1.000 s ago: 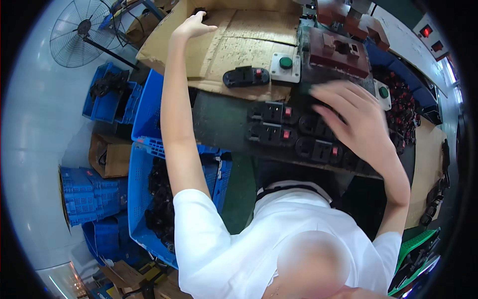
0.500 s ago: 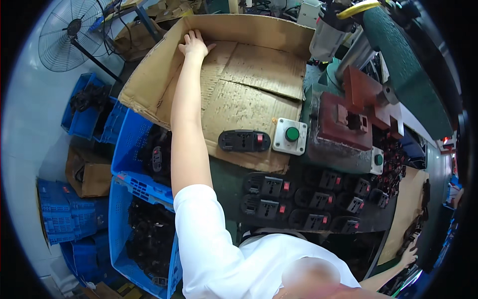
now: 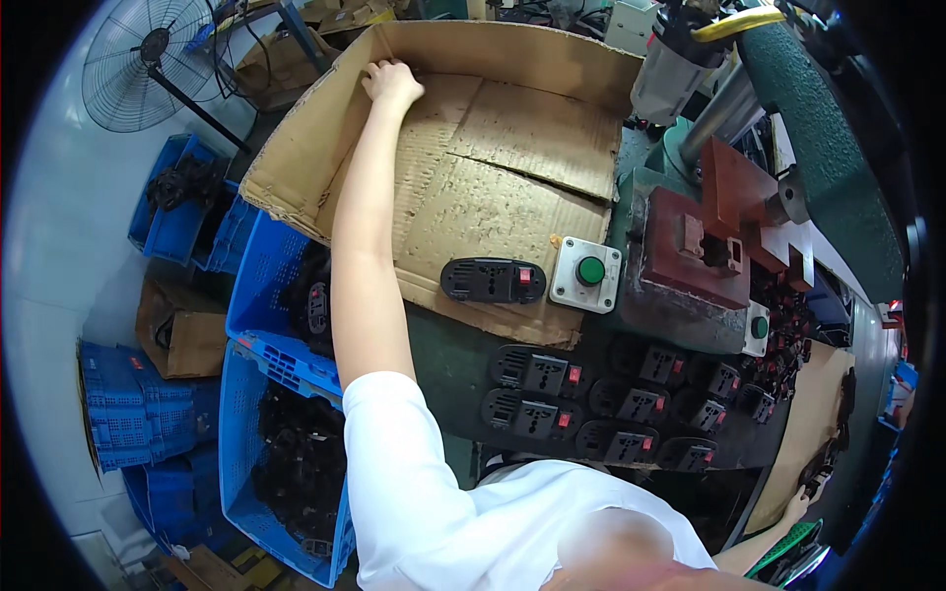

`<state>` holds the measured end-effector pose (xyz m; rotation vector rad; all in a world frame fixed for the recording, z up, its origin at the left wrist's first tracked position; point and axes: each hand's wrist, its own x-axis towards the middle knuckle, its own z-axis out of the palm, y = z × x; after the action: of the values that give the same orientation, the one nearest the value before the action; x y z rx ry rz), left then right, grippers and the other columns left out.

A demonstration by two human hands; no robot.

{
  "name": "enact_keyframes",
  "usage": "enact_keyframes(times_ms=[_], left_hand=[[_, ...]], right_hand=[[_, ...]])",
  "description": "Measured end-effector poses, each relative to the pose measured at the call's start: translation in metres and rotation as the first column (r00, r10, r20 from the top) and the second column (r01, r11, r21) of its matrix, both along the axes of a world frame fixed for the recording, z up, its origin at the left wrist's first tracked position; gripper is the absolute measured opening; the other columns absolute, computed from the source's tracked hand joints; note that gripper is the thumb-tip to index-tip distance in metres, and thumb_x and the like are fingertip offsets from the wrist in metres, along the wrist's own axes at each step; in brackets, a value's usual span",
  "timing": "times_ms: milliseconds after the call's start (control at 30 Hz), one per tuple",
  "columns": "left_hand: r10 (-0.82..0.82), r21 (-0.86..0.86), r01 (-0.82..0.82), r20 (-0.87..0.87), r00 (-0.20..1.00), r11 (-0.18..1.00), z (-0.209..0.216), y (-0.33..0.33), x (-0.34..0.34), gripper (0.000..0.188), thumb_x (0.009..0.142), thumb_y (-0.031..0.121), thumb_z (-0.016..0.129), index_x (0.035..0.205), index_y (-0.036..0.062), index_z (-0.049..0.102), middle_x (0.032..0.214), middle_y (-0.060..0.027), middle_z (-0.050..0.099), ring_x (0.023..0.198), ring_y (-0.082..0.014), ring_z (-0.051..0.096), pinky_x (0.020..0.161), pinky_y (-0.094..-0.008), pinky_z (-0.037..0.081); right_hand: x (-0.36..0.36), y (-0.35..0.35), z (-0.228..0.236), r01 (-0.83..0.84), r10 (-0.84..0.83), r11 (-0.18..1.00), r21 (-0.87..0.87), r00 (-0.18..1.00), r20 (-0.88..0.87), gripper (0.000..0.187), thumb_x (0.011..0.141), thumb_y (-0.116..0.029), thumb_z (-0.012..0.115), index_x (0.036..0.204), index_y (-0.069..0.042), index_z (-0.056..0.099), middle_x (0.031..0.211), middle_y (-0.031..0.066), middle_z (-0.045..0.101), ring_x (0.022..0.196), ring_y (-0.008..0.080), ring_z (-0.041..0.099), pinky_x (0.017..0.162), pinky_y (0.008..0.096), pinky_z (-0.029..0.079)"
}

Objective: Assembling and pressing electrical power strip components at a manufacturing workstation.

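Note:
My left hand is inside the far left corner of a large open cardboard box. Its fingers are bent, and whatever they hold, if anything, is hidden. At the lower right, my right hand closes on a small black plastic part, at the end of a row of similar parts along a cardboard strip. One black power-socket housing with a red switch lies on the near part of the box's cardboard. Several similar socket housings are lined up on the dark table.
A green push-button box stands beside the press with its red-brown fixture; another green button is to its right. Blue crates of black parts stand at left. A standing fan is beyond them.
The fingers of my left hand have gone from spread to bent, in the same box corner. My right hand has moved up slightly and closed on a black part. The view has shifted a little.

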<state>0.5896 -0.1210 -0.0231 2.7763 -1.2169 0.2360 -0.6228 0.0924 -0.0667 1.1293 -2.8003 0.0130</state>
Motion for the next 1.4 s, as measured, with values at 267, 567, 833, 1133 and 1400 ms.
enact_keyframes(times_ms=[267,567,833,1133,1400], left_hand=[[-0.033,0.071,0.037,-0.064,0.997,0.997,0.005,0.013,-0.006,0.085,0.076,0.052,0.067,0.144,0.0134,0.035,0.145,-0.0107,0.042,0.139,-0.0356,0.023,0.108,-0.059,0.025],[-0.279,-0.185,0.243,-0.204,0.938,0.952,-0.004,0.026,0.004,0.08,0.071,0.042,0.071,0.139,0.0132,0.042,0.124,-0.0222,0.058,0.123,-0.044,0.043,0.102,-0.0526,0.038],[-0.512,-0.154,0.489,-0.192,0.838,0.859,0.017,0.038,-0.048,0.089,0.059,0.031,0.081,0.135,0.0038,0.043,0.121,-0.0262,0.058,0.114,-0.0409,0.053,0.102,-0.0434,0.041],[-0.372,-0.214,0.313,-0.347,0.861,0.925,0.034,0.031,-0.058,0.116,0.06,0.065,0.077,0.14,-0.0057,0.03,0.136,-0.0311,0.042,0.129,-0.0395,0.041,0.108,-0.0423,0.035],[-0.691,-0.202,0.672,-0.041,0.721,0.713,-0.031,0.013,0.012,0.065,0.072,0.018,0.074,0.129,0.0026,0.048,0.126,-0.0229,0.046,0.117,-0.0385,0.046,0.1,-0.0432,0.038]], right_hand=[[-0.016,0.01,-0.019,-0.179,0.171,0.975,-0.133,0.983,-0.066,0.055,0.092,-0.042,0.054,0.122,0.004,0.057,0.12,0.0253,0.058,0.113,0.0405,0.053,0.095,0.0435,0.042],[0.016,0.014,-0.018,-0.212,0.199,0.968,-0.132,0.975,-0.101,0.058,0.091,-0.047,0.054,0.117,0.004,0.06,0.121,0.0246,0.059,0.115,0.04,0.053,0.099,0.0424,0.04],[0.014,0.008,-0.015,-0.141,0.132,0.983,-0.119,0.987,-0.087,0.069,0.092,-0.057,0.047,0.113,0.007,0.062,0.116,0.0248,0.061,0.109,0.0387,0.055,0.096,0.0419,0.041],[-0.026,0.029,-0.05,-0.112,0.071,0.963,-0.245,0.983,-0.168,0.05,0.095,-0.045,0.046,0.108,-0.001,0.067,0.103,0.0203,0.066,0.097,0.0364,0.061,0.086,0.0423,0.047],[0.138,0.009,0.006,-0.35,0.306,0.806,-0.478,0.937,-0.17,0.039,0.075,-0.02,0.069,0.111,-0.006,0.064,0.114,0.0163,0.064,0.109,0.0325,0.058,0.095,0.0385,0.045]])
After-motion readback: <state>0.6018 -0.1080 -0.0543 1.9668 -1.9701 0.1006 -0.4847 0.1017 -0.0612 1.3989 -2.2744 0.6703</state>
